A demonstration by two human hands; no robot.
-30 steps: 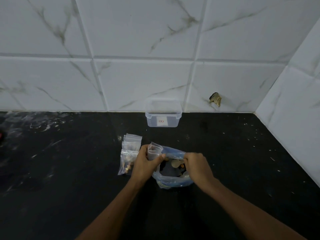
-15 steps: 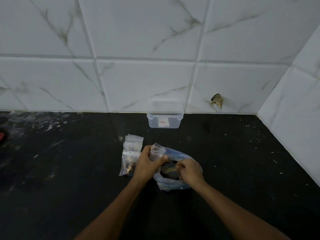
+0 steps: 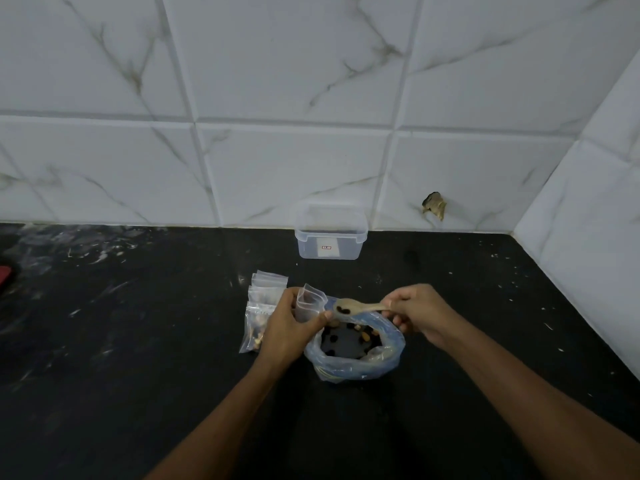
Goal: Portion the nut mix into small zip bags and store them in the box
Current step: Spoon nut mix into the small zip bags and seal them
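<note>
One box point(image 3: 330, 241), one spoon point(image 3: 356, 308) (two hands point(image 3: 289, 327)).

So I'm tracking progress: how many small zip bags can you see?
4 at least: one small zip bag in the left hand; about three stacked bags beside it, overlapping, so some may be hidden.

Worktop point(image 3: 138, 341): black stone-like slab, dull sheen, speckled with pale scratches and smears.
Wall tiles point(image 3: 277, 81): glossy white ceramic, marble-look with grey-brown veins; one chipped spot point(image 3: 433, 205) showed rough brown material.
Box point(image 3: 330, 239): clear, slightly frosted hard plastic, smooth, small paper label on the front.
Small zip bag point(image 3: 309, 303): thin clear plastic film, glossy, creased, held in the left hand point(image 3: 291, 327).
Stack of zip bags point(image 3: 261, 306): same clear film, crinkled.
Large bag point(image 3: 356, 358): soft bluish translucent plastic, wrinkled, rolled rim.
Spoon point(image 3: 356, 307): pale, matt, wood-like, held in the right hand point(image 3: 420, 311).
</note>
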